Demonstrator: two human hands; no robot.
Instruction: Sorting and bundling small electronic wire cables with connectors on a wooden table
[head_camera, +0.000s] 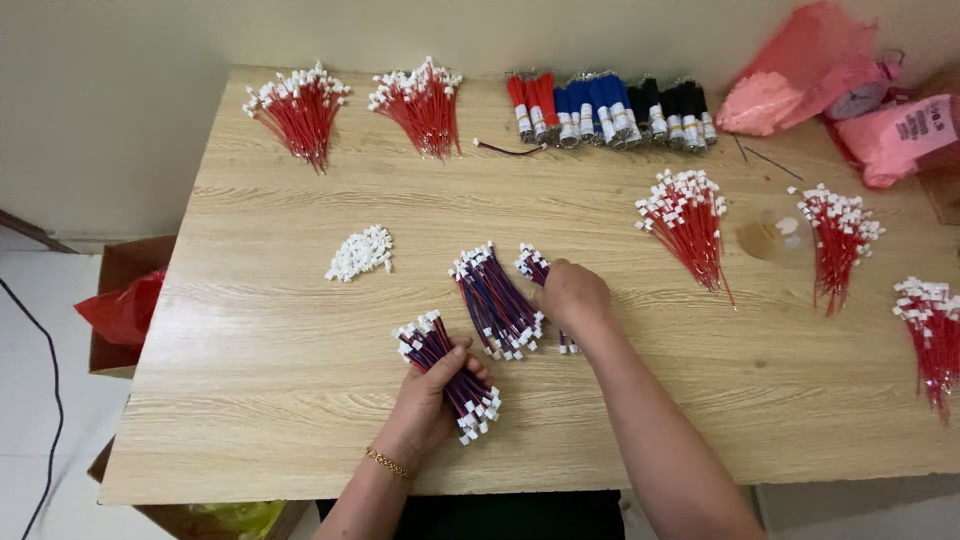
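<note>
On the light wooden table (300, 330), near edge: we log both hands among short wire leads.
Left hand (425, 405): fingers wrapped closed around a bundle of red-and-blue wire leads with white plastic end connectors (448, 375), lifted just above the tabletop.
Right hand (572, 297): curled, palm down, over a smaller clump of like leads (533, 265); we cannot tell whether the fingers pinch any, as the knuckles hide them.
Between hands: a loose fan of the same red-and-blue leads (497, 298) lies flat, just beside the right hand.
Step, our judgement: gathering leads into a handful, with the right hand feeding and the left collecting.
Next move, our judgement: it calls for lifting a few leads free with ends aligned, so that connectors do not snag.
Nearby: a small heap of loose white connectors (359, 253) to the left; red wire bunches (300, 110) along the far and right sides; taped red, blue and black bundles (610, 108) at the back; pink plastic bags (800, 70) in the far right corner.
</note>
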